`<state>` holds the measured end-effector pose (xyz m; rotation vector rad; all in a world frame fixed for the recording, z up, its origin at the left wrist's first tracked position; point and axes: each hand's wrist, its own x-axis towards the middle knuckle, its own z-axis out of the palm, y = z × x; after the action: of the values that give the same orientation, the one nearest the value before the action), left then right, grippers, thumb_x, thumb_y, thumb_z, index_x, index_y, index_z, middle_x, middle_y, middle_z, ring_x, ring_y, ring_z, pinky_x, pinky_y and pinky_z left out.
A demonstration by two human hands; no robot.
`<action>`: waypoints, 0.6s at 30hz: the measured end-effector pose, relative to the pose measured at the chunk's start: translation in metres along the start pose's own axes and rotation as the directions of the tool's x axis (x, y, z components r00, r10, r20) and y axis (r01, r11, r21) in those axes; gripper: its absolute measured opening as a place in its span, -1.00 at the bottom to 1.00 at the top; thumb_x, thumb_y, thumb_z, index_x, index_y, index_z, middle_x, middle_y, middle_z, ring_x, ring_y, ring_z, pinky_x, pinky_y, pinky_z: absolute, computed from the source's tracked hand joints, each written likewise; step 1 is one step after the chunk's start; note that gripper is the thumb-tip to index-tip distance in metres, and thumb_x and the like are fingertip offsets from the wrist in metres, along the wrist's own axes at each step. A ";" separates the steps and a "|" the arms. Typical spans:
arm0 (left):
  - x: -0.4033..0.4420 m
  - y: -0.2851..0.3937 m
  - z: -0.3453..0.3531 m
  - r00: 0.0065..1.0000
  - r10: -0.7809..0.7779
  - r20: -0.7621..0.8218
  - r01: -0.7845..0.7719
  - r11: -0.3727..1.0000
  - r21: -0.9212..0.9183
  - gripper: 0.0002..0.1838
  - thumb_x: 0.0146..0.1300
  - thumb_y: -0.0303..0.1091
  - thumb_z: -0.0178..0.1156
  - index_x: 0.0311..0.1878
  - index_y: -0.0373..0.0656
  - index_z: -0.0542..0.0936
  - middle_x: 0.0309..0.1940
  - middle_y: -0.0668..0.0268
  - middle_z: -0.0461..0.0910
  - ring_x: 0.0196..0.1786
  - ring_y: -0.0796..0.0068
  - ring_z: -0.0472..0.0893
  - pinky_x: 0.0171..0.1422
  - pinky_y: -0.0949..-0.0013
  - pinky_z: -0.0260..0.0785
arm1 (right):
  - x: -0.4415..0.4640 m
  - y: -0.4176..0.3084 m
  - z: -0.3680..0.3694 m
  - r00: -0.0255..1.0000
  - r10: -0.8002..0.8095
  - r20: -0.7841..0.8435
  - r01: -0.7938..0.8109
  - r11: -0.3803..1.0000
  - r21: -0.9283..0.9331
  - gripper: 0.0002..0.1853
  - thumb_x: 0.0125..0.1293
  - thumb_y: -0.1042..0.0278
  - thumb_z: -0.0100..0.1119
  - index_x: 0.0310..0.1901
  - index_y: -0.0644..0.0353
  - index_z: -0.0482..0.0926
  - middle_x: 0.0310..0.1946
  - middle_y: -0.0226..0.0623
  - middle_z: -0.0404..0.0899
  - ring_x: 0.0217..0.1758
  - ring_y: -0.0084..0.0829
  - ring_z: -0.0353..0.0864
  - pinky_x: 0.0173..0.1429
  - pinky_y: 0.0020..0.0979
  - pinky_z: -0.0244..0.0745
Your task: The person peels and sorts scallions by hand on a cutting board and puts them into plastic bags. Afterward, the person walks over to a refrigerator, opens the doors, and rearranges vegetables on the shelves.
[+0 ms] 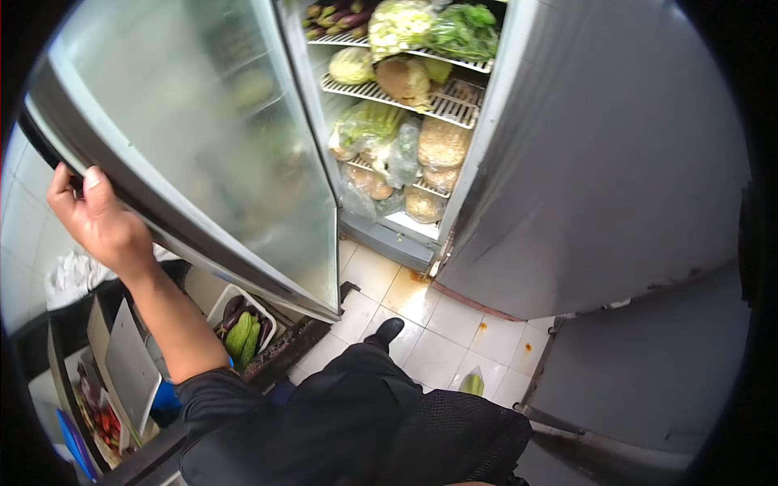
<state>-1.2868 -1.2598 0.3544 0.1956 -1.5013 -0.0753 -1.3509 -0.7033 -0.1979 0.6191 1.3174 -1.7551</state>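
My left hand [101, 219] is closed round the outer edge of a glass refrigerator door [203, 162], which is swung open to the left. Inside the refrigerator, wire shelves [454, 104] hold bagged leafy greens [463, 32], a pale cabbage [352, 66], eggplants [336, 18] and bags of tan, round contents [443, 144] whose kind I cannot make out. No right hand shows; dark clothing fills the bottom middle of the view, with black mesh fabric [478, 429] at its right.
Below the door, a white basket [271, 336] holds eggplants and ridged green gourds [241, 336]. Red vegetables [105, 421] lie in a bin at lower left. A grey cabinet side [600, 162] stands right. On the tiled floor [438, 348] lies a green piece [472, 382], near my shoe [389, 330].
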 end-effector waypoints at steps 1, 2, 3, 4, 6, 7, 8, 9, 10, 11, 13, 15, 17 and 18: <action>0.004 -0.014 -0.013 0.998 -0.068 0.001 0.068 0.998 -0.001 -0.71 0.33 -0.38 -0.06 0.03 -0.38 0.35 -0.22 0.24 0.40 -0.13 0.53 0.36 0.04 0.47 0.18 | 0.008 -0.005 0.006 0.999 0.006 0.038 -0.006 1.000 0.000 -0.56 0.00 0.45 0.13 -0.02 0.31 0.37 -0.28 -0.17 0.52 -0.29 -0.33 0.54 -0.17 -0.38 0.49; 0.003 -0.023 -0.021 0.999 -0.007 -0.054 0.015 0.991 0.136 -0.69 0.34 -0.37 -0.05 0.04 -0.39 0.34 -0.19 0.19 0.40 -0.08 0.47 0.39 0.08 0.43 0.20 | 0.017 -0.010 0.011 0.996 0.003 0.086 -0.004 1.000 0.007 -0.57 0.00 0.45 0.13 -0.02 0.32 0.37 -0.28 -0.17 0.52 -0.30 -0.33 0.54 -0.17 -0.38 0.49; 0.002 -0.031 -0.028 0.993 0.061 -0.097 -0.033 0.964 0.265 -0.68 0.34 -0.36 -0.04 0.04 -0.41 0.34 -0.15 0.15 0.40 -0.04 0.41 0.41 0.12 0.39 0.22 | 0.027 -0.015 0.019 0.991 -0.008 0.134 0.005 1.000 0.019 -0.57 0.01 0.45 0.12 -0.02 0.32 0.37 -0.28 -0.17 0.52 -0.30 -0.33 0.54 -0.18 -0.38 0.49; 0.000 -0.027 -0.031 0.998 0.056 -0.021 -0.043 0.923 0.383 -0.62 0.33 -0.36 -0.02 0.09 -0.45 0.29 0.02 -0.01 0.35 0.06 0.22 0.44 0.22 0.31 0.24 | 0.029 -0.026 0.038 0.986 -0.018 0.168 0.012 0.999 0.035 -0.57 0.01 0.45 0.12 -0.02 0.33 0.37 -0.28 -0.17 0.52 -0.30 -0.33 0.54 -0.18 -0.39 0.49; -0.017 -0.034 -0.019 0.789 0.614 -0.010 -0.594 0.769 0.237 -0.57 0.26 -0.40 0.02 0.11 -0.45 0.20 0.13 -0.07 0.26 0.13 0.05 0.42 0.34 0.15 0.20 | 0.020 -0.075 0.103 0.990 -0.002 0.140 0.035 0.972 -0.234 -0.55 -0.01 0.48 0.14 -0.01 0.34 0.36 -0.29 -0.17 0.52 -0.30 -0.34 0.54 -0.18 -0.39 0.49; -0.041 -0.026 0.001 0.884 0.284 -0.370 -0.357 0.923 -0.144 -0.62 0.18 -0.41 0.02 0.01 -0.40 0.26 0.07 -0.04 0.30 0.13 0.07 0.40 0.36 0.10 0.14 | 0.021 -0.098 0.143 0.994 0.005 0.112 0.050 0.873 -0.484 -0.53 -0.04 0.50 0.16 -0.01 0.35 0.36 -0.29 -0.17 0.52 -0.31 -0.35 0.54 -0.19 -0.40 0.48; -0.071 -0.004 0.033 0.867 -0.014 -0.499 -0.335 0.724 -0.603 -0.69 0.12 -0.37 0.01 -0.10 -0.31 0.31 0.04 -0.01 0.36 0.13 0.12 0.40 0.36 0.11 0.12 | 0.032 -0.107 0.170 0.995 -0.011 0.103 0.058 0.882 -0.468 -0.53 -0.04 0.50 0.16 -0.01 0.35 0.36 -0.29 -0.17 0.52 -0.31 -0.35 0.54 -0.19 -0.40 0.48; -0.112 -0.026 0.040 0.998 0.033 -0.054 -0.041 0.985 -0.169 -0.65 0.20 -0.29 0.02 -0.01 -0.29 0.32 0.02 -0.05 0.39 0.07 0.13 0.46 0.23 0.10 0.31 | 0.042 -0.115 0.194 0.986 -0.047 0.161 0.118 0.874 -0.472 -0.49 -0.06 0.51 0.18 0.02 0.35 0.35 -0.27 -0.17 0.52 -0.27 -0.35 0.54 -0.15 -0.40 0.47; -0.111 -0.026 0.083 0.975 0.094 0.201 0.019 0.866 -0.500 -0.66 0.09 -0.46 0.09 -0.02 -0.25 0.36 -0.01 -0.01 0.43 0.01 0.15 0.48 0.19 0.19 0.30 | 0.053 -0.119 0.214 0.972 -0.079 0.219 0.178 0.861 -0.476 -0.45 -0.08 0.53 0.20 0.05 0.35 0.34 -0.24 -0.17 0.52 -0.24 -0.35 0.53 -0.11 -0.40 0.47; -0.150 -0.050 0.127 0.937 -0.020 0.349 0.170 0.899 -0.404 -0.59 -0.01 -0.58 0.12 -0.02 -0.24 0.39 -0.04 0.01 0.44 0.01 0.10 0.47 0.15 0.21 0.29 | 0.066 -0.125 0.236 0.972 -0.096 0.214 0.189 0.860 -0.474 -0.45 -0.08 0.53 0.20 0.05 0.35 0.34 -0.24 -0.17 0.52 -0.24 -0.35 0.53 -0.11 -0.40 0.47; -0.227 -0.118 0.218 0.706 -0.363 0.608 0.599 0.765 -0.237 -0.45 -0.07 -0.59 0.18 0.09 -0.27 0.36 0.05 0.02 0.37 0.14 0.00 0.35 0.27 0.17 0.17 | 0.093 -0.132 0.288 0.947 -0.152 0.282 0.289 0.785 -0.548 -0.39 -0.09 0.55 0.20 0.10 0.35 0.31 -0.17 -0.18 0.51 -0.13 -0.37 0.51 0.01 -0.41 0.42; -0.274 -0.168 0.272 0.589 -0.479 0.652 0.622 0.783 0.012 -0.39 -0.06 -0.56 0.21 0.16 -0.21 0.33 0.10 0.01 0.31 0.17 -0.01 0.33 0.29 0.17 0.16 | 0.088 -0.151 0.355 0.934 -0.168 0.316 0.322 0.779 -0.538 -0.35 -0.11 0.57 0.21 0.13 0.34 0.28 -0.10 -0.22 0.49 -0.04 -0.40 0.48 0.10 -0.42 0.37; -0.291 -0.204 0.311 0.577 -0.430 0.695 0.538 0.840 0.072 -0.45 -0.06 -0.55 0.22 0.10 -0.19 0.38 0.07 0.02 0.34 0.17 0.00 0.33 0.28 0.17 0.16 | 0.095 -0.159 0.399 0.910 -0.165 0.381 0.340 0.824 -0.454 -0.31 -0.13 0.58 0.22 0.15 0.32 0.26 -0.08 -0.25 0.48 -0.03 -0.43 0.47 0.12 -0.43 0.35; -0.301 -0.217 0.323 0.552 -0.390 0.737 0.444 0.886 0.136 -0.51 -0.05 -0.54 0.22 0.04 -0.17 0.44 0.04 0.03 0.38 0.17 0.02 0.33 0.28 0.17 0.16 | 0.093 -0.166 0.418 0.905 -0.154 0.397 0.339 0.826 -0.450 -0.31 -0.13 0.58 0.23 0.15 0.31 0.27 -0.07 -0.26 0.48 -0.03 -0.44 0.47 0.12 -0.44 0.35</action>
<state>-1.6137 -1.4484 0.0395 0.5206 -2.2604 -0.6739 -1.5008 -1.1101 -0.0462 -0.1711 1.5706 -1.5191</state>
